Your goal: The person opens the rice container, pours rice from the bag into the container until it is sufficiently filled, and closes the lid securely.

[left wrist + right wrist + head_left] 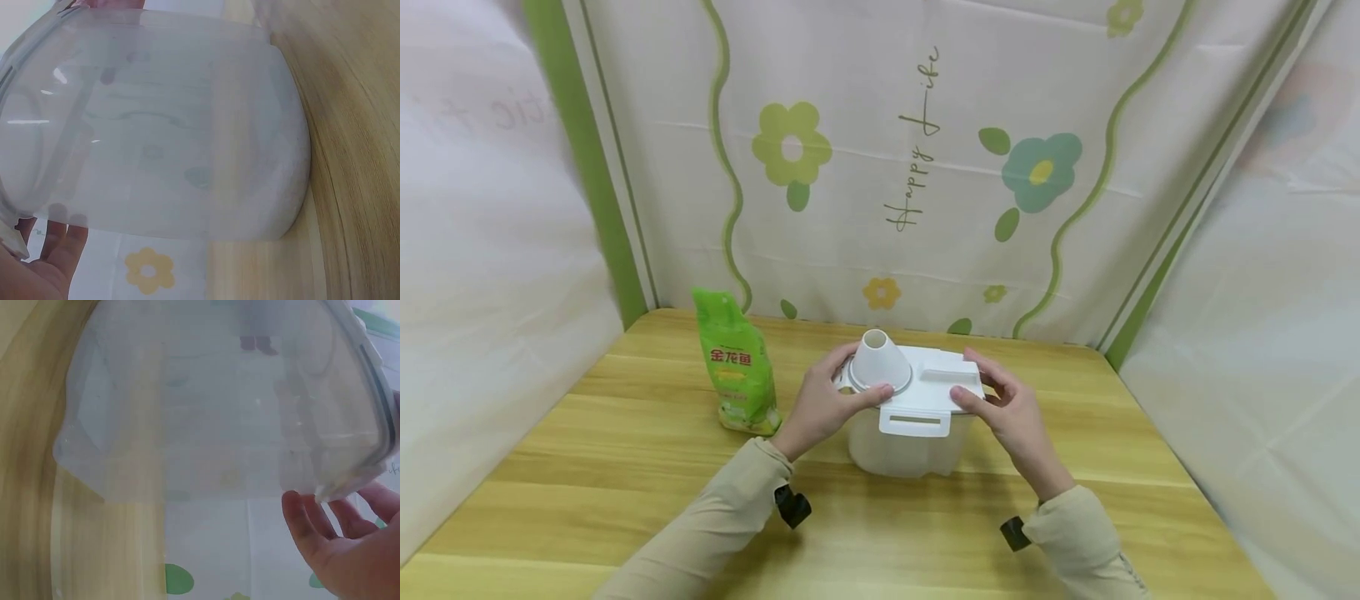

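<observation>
A translucent plastic storage container (902,454) stands upright on the table, with a white lid (934,385) on top. A white cone-shaped spout (878,367) rises from the lid's left part. At the lid's front, a slotted latch (916,431) sticks outward. My left hand (827,402) grips the container's left end, thumb by the cone's base. My right hand (1011,417) grips the opposite end, thumb on the lid. Fingers (65,250) of the left hand touch the wall below the rim. In the right wrist view, fingertips (292,503) of the right hand meet the container near a latch.
A green printed bag (737,379) stands on the wooden table (625,467), left of the container. Behind the table hangs a flower-patterned curtain (850,208). Pale fabric walls (1262,333) border both sides.
</observation>
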Available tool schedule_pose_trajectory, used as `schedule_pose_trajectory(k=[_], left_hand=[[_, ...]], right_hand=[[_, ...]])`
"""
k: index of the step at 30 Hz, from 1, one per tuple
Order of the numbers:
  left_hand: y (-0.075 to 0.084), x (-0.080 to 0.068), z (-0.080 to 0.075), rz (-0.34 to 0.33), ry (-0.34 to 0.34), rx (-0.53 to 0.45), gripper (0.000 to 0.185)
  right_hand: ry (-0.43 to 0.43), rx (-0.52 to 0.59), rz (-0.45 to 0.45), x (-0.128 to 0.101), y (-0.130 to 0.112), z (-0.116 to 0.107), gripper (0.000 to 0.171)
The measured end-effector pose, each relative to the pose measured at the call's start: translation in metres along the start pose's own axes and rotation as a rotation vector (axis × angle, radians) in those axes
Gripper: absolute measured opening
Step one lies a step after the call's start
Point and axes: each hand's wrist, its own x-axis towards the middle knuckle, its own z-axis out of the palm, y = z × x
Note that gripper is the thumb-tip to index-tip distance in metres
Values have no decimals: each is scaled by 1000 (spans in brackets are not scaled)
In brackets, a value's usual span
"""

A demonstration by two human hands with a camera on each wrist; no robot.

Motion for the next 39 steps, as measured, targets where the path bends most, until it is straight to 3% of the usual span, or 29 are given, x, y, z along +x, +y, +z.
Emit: schedule_pose_trajectory(k=[5,11,20,27,39], left_hand=[[2,0,0,1,0,3,64],[2,-1,0,2,2,1,65],[0,-1,1,-18,7,9,67],[0,-1,-2,-29,-13,10,71],[1,0,-7,-43,-71,-8,77]], right_hand=[[-57,65,63,-2,-5,-12,59],[-70,161,230,-1,-9,-24,62],[-196,396,463,1,-10,-39,26],[-228,445,533,5,-9,-43,22],[-242,477,549,10,-11,-45,20]])
